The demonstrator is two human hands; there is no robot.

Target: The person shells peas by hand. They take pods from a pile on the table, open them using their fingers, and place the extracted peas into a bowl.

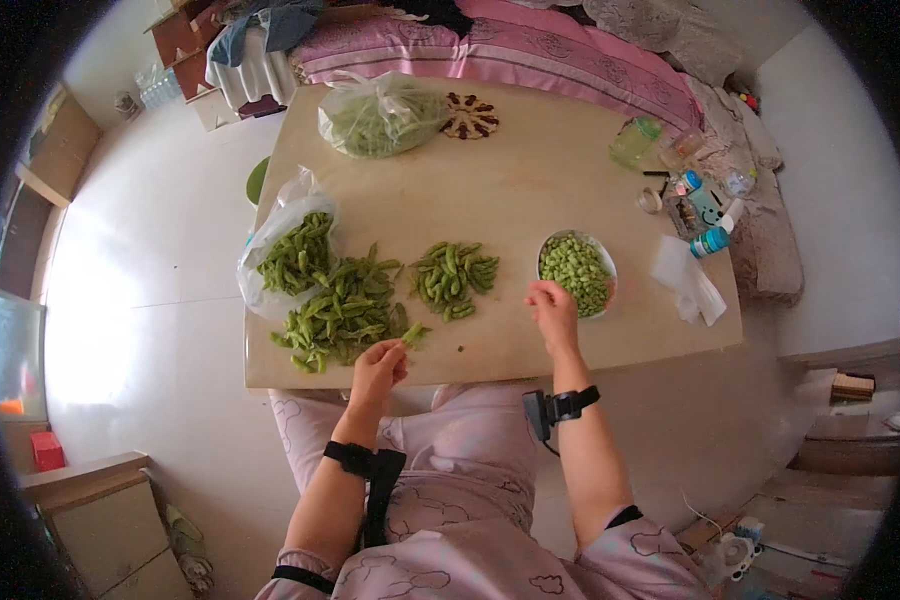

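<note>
My left hand [381, 369] pinches a green soybean pod [415, 333] at the table's near edge. Just beyond it lies a heap of unshelled pods [345, 311], which spills from an open plastic bag [259, 289] holding more pods. A smaller pile of pods [450, 276] sits between my two hands. My right hand [555, 309] is at the near left rim of a white bowl [613, 268] of shelled green beans [574, 271], its fingers curled; whether anything is between them cannot be seen.
On the table [525, 202], a tied plastic bag of pods [381, 120] stands beside a patterned trivet [470, 117] at the far side. To the right are a green jar [635, 141], a blue-capped bottle [710, 242], small items and white tissues [686, 281]. A pink-covered bed [540, 67] borders the far edge.
</note>
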